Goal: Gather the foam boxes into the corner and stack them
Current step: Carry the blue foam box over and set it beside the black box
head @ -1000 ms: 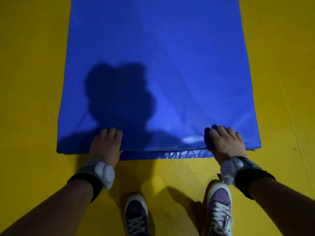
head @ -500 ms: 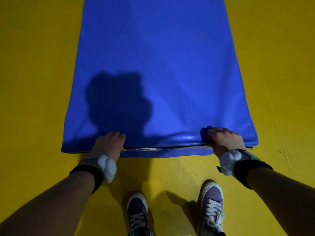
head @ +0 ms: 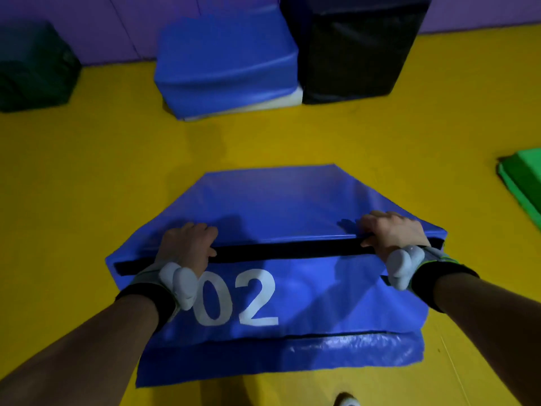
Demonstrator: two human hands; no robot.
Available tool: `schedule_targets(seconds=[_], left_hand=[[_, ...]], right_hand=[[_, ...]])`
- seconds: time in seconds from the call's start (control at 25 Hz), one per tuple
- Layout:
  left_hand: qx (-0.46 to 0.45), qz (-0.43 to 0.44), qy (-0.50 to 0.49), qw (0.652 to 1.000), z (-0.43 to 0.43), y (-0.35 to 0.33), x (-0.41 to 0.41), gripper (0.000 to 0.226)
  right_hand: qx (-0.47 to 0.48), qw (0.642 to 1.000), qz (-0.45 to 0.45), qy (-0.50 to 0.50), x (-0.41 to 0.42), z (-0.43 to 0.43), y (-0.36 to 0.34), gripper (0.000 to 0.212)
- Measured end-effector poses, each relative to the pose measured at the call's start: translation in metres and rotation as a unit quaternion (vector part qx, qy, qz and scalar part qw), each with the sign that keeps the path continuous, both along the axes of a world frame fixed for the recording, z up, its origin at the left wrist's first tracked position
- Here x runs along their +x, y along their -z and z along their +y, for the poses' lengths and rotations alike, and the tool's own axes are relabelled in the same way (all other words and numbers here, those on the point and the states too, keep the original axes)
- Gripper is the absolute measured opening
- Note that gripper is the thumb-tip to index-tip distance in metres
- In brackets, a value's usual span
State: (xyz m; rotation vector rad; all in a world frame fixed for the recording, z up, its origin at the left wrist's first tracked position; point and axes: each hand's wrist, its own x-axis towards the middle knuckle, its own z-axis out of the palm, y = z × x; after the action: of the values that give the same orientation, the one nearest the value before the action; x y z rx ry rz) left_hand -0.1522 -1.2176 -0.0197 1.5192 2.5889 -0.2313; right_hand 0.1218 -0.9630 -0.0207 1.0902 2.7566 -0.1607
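A large blue foam box [head: 272, 200] marked "02" is tipped up off the yellow floor, its near edge raised toward me. My left hand [head: 187, 247] grips that raised edge on the left, by a black strip. My right hand [head: 392, 232] grips the same edge on the right. Against the purple wall stand another blue foam box [head: 225, 63] and a taller black foam box [head: 357, 45] side by side. A loose blue flap [head: 281, 358] hangs under the held box.
A dark green foam box [head: 32, 68] sits at the far left by the wall. A bright green foam piece [head: 524, 180] lies at the right edge. Yellow floor [head: 117, 148] separates the held box from those at the wall. My shoe tip [head: 347, 399] shows at the bottom.
The blue box lay flat with my hands at its near edge; now that edge is lifted and its "02" side shows. My view has risen toward the wall.
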Motion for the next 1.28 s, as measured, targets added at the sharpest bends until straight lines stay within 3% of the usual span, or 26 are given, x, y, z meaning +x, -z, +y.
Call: schedule_targets(seconds=[0.12, 0.32, 0.4, 0.6, 0.72, 0.92, 1.12, 1.28], left_hand=[[0.061, -0.043, -0.061, 0.995, 0.026, -0.021, -0.01, 0.012], [0.19, 0.017, -0.097, 0.977, 0.034, 0.002, -0.021, 0.023], [0.219, 0.026, -0.113, 0.969, 0.051, 0.011, -0.034, 0.021], [0.226, 0.032, -0.101, 0.968, 0.073, 0.014, -0.063, 0.005], [0.242, 0.052, -0.087, 0.965, 0.093, 0.006, -0.085, 0.015], [0.279, -0.008, -0.036, 0.96, 0.15, -0.016, -0.154, 0.043], [0.284, 0.046, -0.033, 0.957, 0.19, -0.02, -0.192, 0.038], [0.272, 0.016, -0.05, 0.961, 0.203, -0.017, -0.216, 0.047]], right_hand=[[0.015, 0.999, 0.018, 0.025, -0.02, 0.027, -0.014, 0.006], [0.089, 0.966, 0.241, 0.006, -0.033, 0.042, 0.012, 0.011], [0.102, 0.956, 0.273, 0.015, -0.052, 0.055, 0.016, 0.027], [0.181, 0.953, 0.239, 0.049, -0.09, 0.073, 0.022, 0.044], [0.198, 0.95, 0.241, 0.034, -0.111, 0.098, 0.015, 0.044], [0.178, 0.959, 0.218, 0.043, -0.164, 0.153, -0.008, 0.046], [0.179, 0.962, 0.194, 0.072, -0.204, 0.187, -0.021, 0.049], [0.139, 0.974, 0.101, 0.145, -0.233, 0.206, -0.029, 0.061]])
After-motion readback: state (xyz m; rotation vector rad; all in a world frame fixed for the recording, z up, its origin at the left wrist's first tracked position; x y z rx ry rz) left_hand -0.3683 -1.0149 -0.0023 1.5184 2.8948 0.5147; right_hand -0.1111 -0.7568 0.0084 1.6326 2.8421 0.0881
